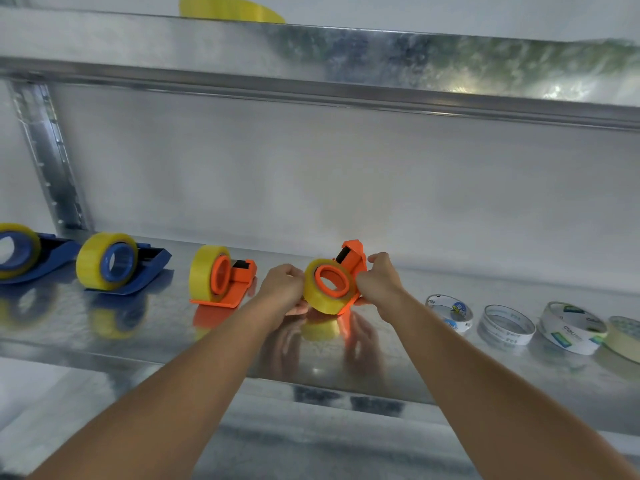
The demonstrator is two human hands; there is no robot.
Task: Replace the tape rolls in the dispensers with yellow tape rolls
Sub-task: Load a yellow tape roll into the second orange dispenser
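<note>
Both hands seat a yellow tape roll on the last orange dispenser, at the centre of the frame.

The yellow tape roll (323,289) sits around the orange hub of the tilted orange dispenser (351,263), which is lifted at its cutter end off the metal shelf (104,327), probably so the roll can be pressed home. The left hand (282,284) has its fingers curled against the roll's left rim; the right hand (379,278) clamps its fingers on the dispenser body, steadying it against that push. To the left stand a second orange dispenser (239,278) and two blue dispensers (145,268), (52,251), each already carrying yellow tape, so this looks like the final swap. At the right of the frame lie the removed rolls, clear (450,311), (505,323), white-printed (571,327) and cream masking tape (623,337), set aside flat. A spare yellow roll (228,8) rests on the upper shelf.
</note>
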